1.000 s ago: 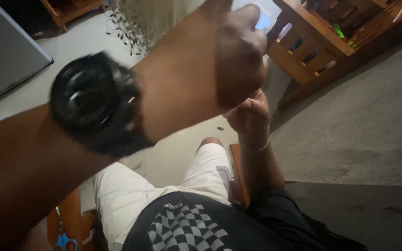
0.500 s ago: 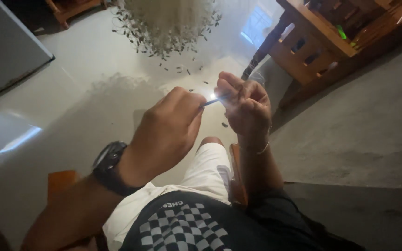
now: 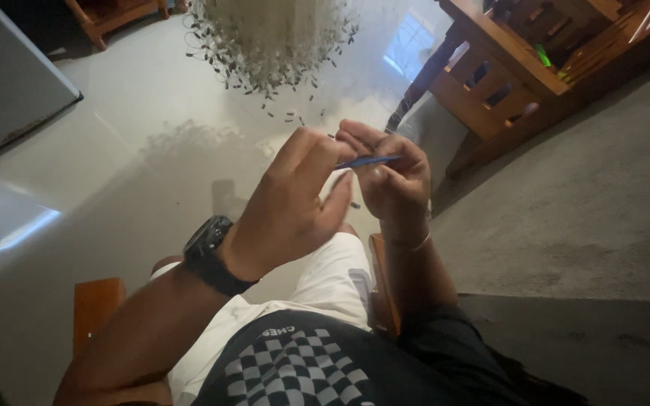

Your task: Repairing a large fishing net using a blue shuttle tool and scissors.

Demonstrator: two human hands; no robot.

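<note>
Both hands meet above the white shorts [image 3: 332, 282]: left hand [image 3: 295, 203] and right hand [image 3: 393, 180] pinch a thin blue stick [image 3: 370, 160]; keep the fingers firm and steady.

Glossy pale floor [image 3: 114, 150], grey carpet [image 3: 581, 210], wooden furniture [image 3: 513, 68], window glare.

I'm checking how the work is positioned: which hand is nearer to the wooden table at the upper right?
Right. The right hand sits on the side toward the wooden table, pinching a thin blue tool. The left hand, wearing a black watch, holds the tool's other end, farther away.
</note>
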